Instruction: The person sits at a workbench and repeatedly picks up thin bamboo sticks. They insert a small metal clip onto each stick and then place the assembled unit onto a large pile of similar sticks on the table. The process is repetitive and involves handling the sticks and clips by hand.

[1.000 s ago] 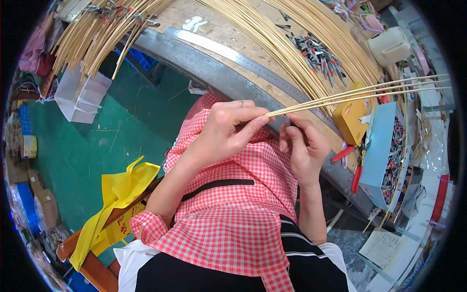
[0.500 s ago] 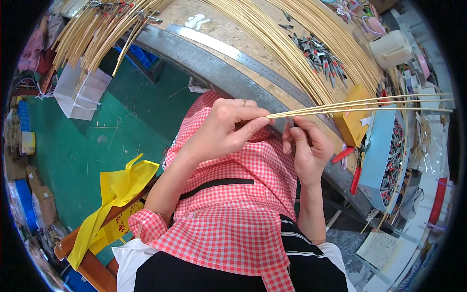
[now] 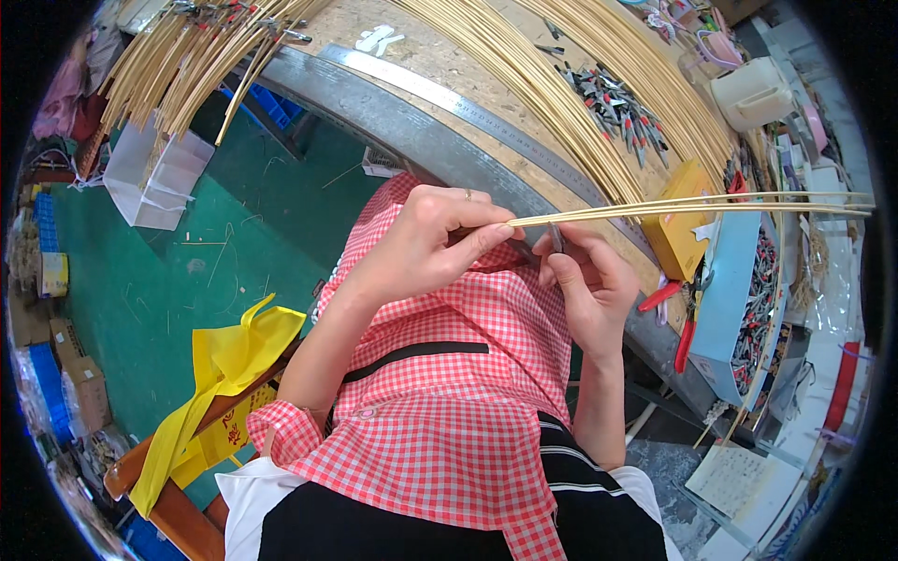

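My left hand (image 3: 447, 241) pinches the near ends of a few thin pale bamboo sticks (image 3: 711, 206) between thumb and fingertips. The sticks run off to the right, close together, past a yellow block. Just under them, my right hand (image 3: 589, 285) is closed on a small dark clip (image 3: 557, 239), its tip right by the sticks. The clip is partly hidden by the fingers. More clips with red and black handles (image 3: 622, 112) lie heaped on the table among long bamboo sticks (image 3: 524, 75).
A steel ruler (image 3: 468, 112) lies along the table edge. Bundled sticks with clips (image 3: 196, 65) overhang at the far left. On the right are the yellow block (image 3: 675, 220), red-handled pliers (image 3: 687, 341), a light-blue box of clips (image 3: 730, 299) and a cream jug (image 3: 751, 93).
The sticks' far ends have drawn closer together. My right hand has turned slightly, bringing the clip up near the sticks, where it shows more clearly. My left hand has barely moved.
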{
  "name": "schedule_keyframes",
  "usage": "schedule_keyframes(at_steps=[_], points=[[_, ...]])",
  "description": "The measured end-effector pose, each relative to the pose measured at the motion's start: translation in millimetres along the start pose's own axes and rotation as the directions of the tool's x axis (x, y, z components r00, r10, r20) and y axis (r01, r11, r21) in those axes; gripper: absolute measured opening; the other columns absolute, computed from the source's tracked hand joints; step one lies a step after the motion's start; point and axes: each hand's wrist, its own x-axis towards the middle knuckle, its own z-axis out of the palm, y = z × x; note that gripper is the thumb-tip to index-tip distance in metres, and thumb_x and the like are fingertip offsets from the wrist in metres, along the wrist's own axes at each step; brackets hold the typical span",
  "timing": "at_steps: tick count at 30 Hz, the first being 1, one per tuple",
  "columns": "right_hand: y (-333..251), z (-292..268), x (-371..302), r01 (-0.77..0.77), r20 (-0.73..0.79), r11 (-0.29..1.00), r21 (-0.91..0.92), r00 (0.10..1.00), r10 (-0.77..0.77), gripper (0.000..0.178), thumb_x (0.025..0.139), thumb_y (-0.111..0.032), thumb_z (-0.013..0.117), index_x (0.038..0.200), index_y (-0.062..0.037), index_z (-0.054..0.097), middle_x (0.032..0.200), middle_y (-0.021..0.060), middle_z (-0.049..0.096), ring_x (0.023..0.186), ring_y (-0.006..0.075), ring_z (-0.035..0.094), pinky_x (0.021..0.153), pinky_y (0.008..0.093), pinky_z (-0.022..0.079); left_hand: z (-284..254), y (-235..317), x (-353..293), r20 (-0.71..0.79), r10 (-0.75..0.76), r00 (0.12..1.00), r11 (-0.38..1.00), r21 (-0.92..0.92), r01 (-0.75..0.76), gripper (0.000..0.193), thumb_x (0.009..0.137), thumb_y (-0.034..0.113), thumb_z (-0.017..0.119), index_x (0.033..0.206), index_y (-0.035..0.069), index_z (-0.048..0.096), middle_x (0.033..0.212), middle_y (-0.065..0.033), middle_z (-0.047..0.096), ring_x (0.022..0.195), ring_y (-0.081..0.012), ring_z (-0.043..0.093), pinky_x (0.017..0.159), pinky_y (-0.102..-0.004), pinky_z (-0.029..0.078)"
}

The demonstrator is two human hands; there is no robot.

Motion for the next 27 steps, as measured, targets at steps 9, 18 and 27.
schedule_keyframes(at_steps=[9,18,27], points=[[-3,1,-3,0.044,-0.035,0.966,-0.255,0.998,-0.054,0.016,0.080,0.005,0.066,0.096,0.0096,0.065,0.087,0.0147,0.068,0.073,0.0162,0.066,0.065,0.0250,0.051,11,18,1,-0.104,0.047,0.993,0.999,0.032,-0.044,0.016,0.082,0.001,0.064,0.098,0.000,0.068,0.074,-0.0107,0.063,0.062,-0.0198,0.061,0.055,-0.0293,0.046],[1,8,-8,0.126,-0.051,0.952,-0.280,0.988,-0.146,0.018,0.077,0.007,0.067,0.095,0.0089,0.066,0.084,0.0157,0.069,0.067,0.0162,0.064,0.060,0.0258,0.050,11,22,-4,-0.139,0.175,0.975,0.971,0.190,-0.147,0.015,0.078,-0.002,0.066,0.093,0.000,0.069,0.074,-0.0113,0.064,0.063,-0.0226,0.064,0.054,-0.0309,0.049],[-2,12,-7,0.148,-0.063,0.953,-0.263,0.983,-0.170,0.021,0.078,0.011,0.065,0.099,0.0089,0.066,0.087,0.0152,0.070,0.067,0.0156,0.065,0.060,0.0252,0.051,11,24,-4,-0.150,0.175,0.973,0.979,0.135,-0.155,0.014,0.077,-0.002,0.067,0.091,-0.001,0.069,0.075,-0.0118,0.065,0.063,-0.0223,0.064,0.054,-0.0302,0.049]])
